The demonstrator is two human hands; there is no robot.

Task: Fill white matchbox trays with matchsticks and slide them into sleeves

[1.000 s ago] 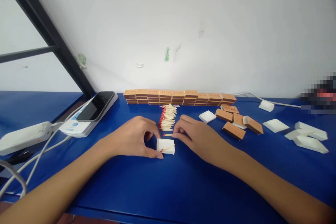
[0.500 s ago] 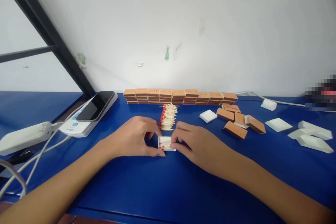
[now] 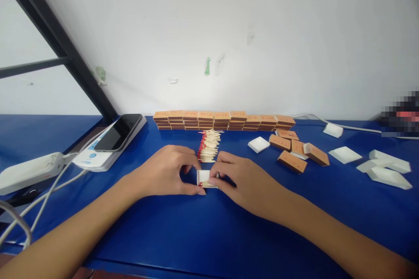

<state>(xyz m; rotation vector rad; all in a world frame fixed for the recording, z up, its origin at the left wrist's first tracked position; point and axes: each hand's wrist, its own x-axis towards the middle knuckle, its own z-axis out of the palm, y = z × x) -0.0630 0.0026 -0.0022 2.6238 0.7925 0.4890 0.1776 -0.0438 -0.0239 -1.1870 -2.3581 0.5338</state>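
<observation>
A small white matchbox tray [image 3: 203, 175] lies on the blue table, with a few red-tipped matches [image 3: 205, 184] along its near side. My left hand [image 3: 170, 171] grips the tray's left end between thumb and fingers. The fingers of my right hand [image 3: 231, 174] are pinched together over the tray's right part, on the matches. Just behind the tray lies a pile of matches [image 3: 210, 146], red heads to the left.
A long row of stacked orange matchboxes [image 3: 206, 117] stands along the wall. Loose orange covers [image 3: 292, 162] and white trays [image 3: 345, 155] lie at right. A phone [image 3: 118, 132] rests on a white device [image 3: 94, 157] at left, beside cables and a power strip [image 3: 31, 172].
The matches in the tray have moved together toward its near side. My right fingers have shifted slightly left, while my left hand stays in place.
</observation>
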